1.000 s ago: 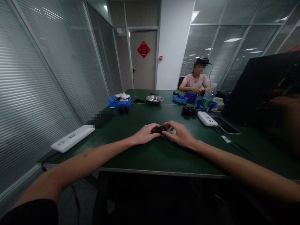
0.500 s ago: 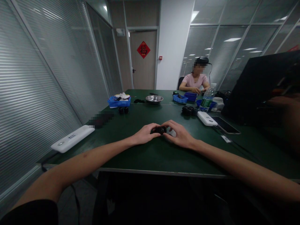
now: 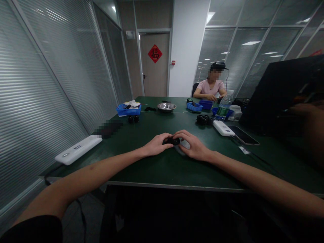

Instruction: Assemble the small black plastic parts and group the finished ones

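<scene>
Brace left, stay light right

Your left hand (image 3: 157, 144) curls closed around a black part (image 3: 174, 141), well on your side of the steel bowl (image 3: 166, 107). Your right hand (image 3: 194, 145) is half open, fingertips at the part; whether they grip it, I cannot tell. Keep the left steady, moving only the right fingers. Farther off, to the bowl's right, black pieces (image 3: 204, 119) sit well apart.

the hands (image 3: 158, 144) seem to hide part of the black object (image 3: 175, 141).
</scene>
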A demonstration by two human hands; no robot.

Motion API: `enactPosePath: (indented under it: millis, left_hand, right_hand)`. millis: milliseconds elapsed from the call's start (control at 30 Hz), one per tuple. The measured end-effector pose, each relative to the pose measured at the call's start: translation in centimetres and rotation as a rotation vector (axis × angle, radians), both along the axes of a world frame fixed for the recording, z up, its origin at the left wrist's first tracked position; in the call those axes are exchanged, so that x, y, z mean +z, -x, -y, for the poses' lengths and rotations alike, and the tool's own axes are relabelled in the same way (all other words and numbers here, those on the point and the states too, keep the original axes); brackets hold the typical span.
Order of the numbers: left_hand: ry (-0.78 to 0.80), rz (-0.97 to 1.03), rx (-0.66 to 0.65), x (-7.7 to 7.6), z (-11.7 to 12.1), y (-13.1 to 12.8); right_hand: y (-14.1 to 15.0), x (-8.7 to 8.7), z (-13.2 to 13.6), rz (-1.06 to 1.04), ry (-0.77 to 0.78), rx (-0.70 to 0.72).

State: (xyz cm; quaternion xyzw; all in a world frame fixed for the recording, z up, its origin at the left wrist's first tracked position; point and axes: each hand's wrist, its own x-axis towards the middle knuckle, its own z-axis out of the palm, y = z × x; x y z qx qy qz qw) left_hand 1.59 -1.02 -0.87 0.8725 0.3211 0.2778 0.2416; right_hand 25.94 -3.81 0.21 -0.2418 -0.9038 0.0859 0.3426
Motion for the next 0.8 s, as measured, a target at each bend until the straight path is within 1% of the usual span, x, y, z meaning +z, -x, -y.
enactPosePath:
  millis: [233, 433, 567, 700, 800]
  left_hand:
    - [0.01, 0.005, -0.004, 0.12, 0.08, 0.02]
    - [0.017, -0.003, 0.001, 0.3, 0.25, -0.02]
    - [0.033, 0.003, 0.004, 0.48, 0.39, -0.05]
    - [0.041, 0.007, 0.006, 0.51, 0.41, -0.07]
    - [0.048, 0.007, 0.021, 0.51, 0.4, -0.13]
  right_hand:
    - [0.05, -0.09, 0.09, -0.004, 0.018, 0.02]
    - [0.27, 0.33, 0.55, -0.015, 0.032, 0.029]
    - [0.27, 0.38, 0.44, -0.037, 0.004, -0.042]
    - [0.02, 0.07, -0.11, -0.029, 0.024, -0.129]
    - [-0.15, -0.13, -0.33, -0.013, 0.03, -0.148]
